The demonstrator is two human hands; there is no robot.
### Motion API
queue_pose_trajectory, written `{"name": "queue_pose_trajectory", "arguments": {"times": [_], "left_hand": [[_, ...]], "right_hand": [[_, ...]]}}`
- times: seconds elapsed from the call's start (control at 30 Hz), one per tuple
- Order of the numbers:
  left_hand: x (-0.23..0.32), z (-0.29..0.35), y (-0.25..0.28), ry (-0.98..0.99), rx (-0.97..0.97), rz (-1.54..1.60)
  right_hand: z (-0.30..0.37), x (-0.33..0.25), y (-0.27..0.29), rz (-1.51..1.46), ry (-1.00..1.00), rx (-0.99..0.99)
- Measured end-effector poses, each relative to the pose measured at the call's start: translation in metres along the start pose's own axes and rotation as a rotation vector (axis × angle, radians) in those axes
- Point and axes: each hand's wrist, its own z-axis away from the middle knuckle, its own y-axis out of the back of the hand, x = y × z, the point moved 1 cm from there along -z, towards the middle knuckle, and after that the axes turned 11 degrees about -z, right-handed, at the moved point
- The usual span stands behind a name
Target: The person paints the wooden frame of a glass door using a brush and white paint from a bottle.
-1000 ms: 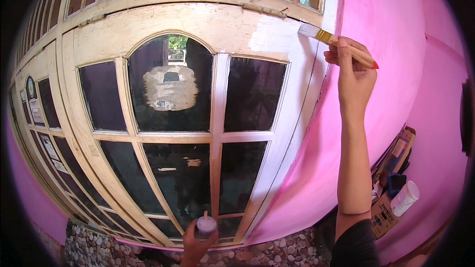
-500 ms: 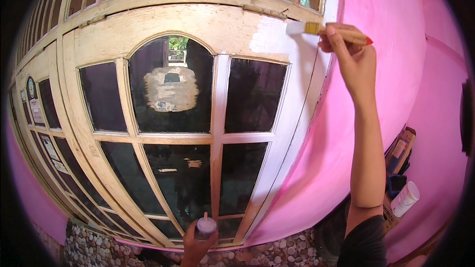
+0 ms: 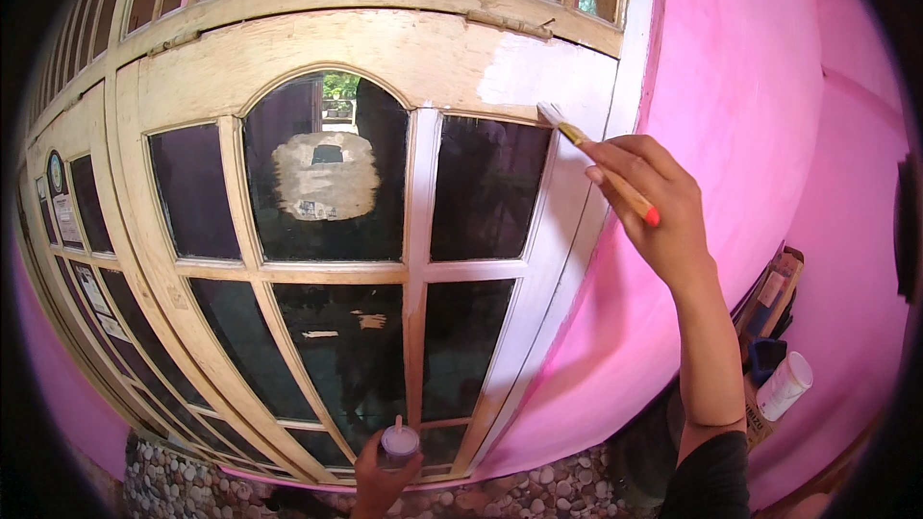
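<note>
Paintbrush (image 3: 630, 195) gripped between the fingers of a right hand (image 3: 675, 202), head view, at the upper right corner of a dark pane (image 3: 492, 192) in a part-painted door (image 3: 327, 29). Below, a left hand (image 3: 377, 482) closed around a small cup (image 3: 402, 457) of pale paint, stick (image 3: 398, 422) upright inside; far right, a white tub (image 3: 785, 386), contents hidden. White-coated bristles, gold ferrule, red-tipped wooden handle. Lower and more steeply angled than half a second earlier.

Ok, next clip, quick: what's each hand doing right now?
Left hand: closed around a small cup of pale paint.
Right hand: closed on a paintbrush, gripping its handle.
</note>
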Motion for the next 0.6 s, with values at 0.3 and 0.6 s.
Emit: {"name": "queue_pose_trajectory", "arguments": {"times": [0.3,0.6], "left_hand": [[-0.008,0.002,-0.004,0.015,-0.027,-0.016],[-0.011,0.007,0.001,0.063,0.010,0.033]], "right_hand": [[-0.029,0.021,0.008,0.036,0.070,0.191],[-0.016,0.010,0.009,0.068,0.090,0.120]]}}
